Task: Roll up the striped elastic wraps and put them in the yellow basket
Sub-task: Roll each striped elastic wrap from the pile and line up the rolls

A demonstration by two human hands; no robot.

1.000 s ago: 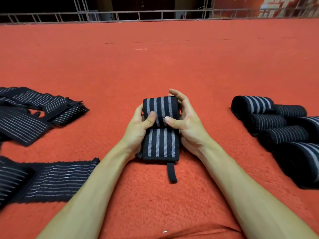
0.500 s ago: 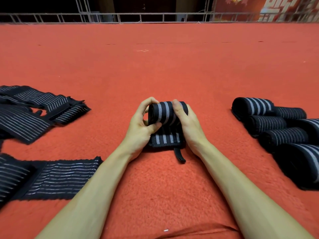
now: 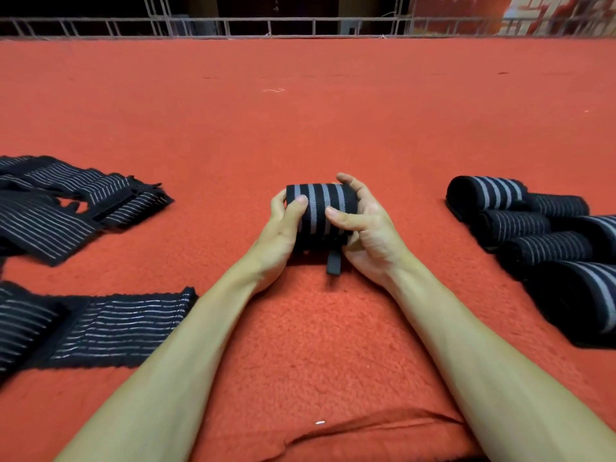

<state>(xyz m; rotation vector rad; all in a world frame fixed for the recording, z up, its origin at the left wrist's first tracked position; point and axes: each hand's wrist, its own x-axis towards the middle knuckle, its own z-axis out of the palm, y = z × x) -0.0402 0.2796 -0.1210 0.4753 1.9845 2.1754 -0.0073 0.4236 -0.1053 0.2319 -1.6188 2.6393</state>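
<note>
1. Head view: both bare forearms reach forward over a red fleecy covering (image 3: pixel 300 355) and meet at centre frame.
2. The left hand (image 3: pixel 281 228) grips the left end of a striped elastic wrap (image 3: pixel 320 215). Its thumb lies across the front of the roll and its fingers curl behind.
3. The right hand (image 3: pixel 366 235) grips the right end of the same wrap. The thumb presses on the front face, the index finger curves over the top, and the lower fingers tuck in at the near edge.
4. Both hands are therefore clamped on the one wrap, one at each end, and do not touch each other.
5. The wrap is wound into a tight cylinder with its axis running left to right. It is black with grey stripes running round it. Whether it rests on the covering or is held just above it cannot be told.
6. A short black tab (image 3: pixel 333 265) hangs from the near underside of the roll, between the wrists.
7. At right, a cluster of rolled wraps (image 3: pixel 530 225) lies on the covering, packed against one another and well apart from the hands. The frame edge cuts off some of them.
8. At far left lies a pile of flat wraps (image 3: pixel 60 208), overlapping. A further flat strip (image 3: pixel 113 328) lies nearer, its end just beside the left forearm.
9. A metal railing (image 3: pixel 300 26) runs along the far edge of the covering.
</note>
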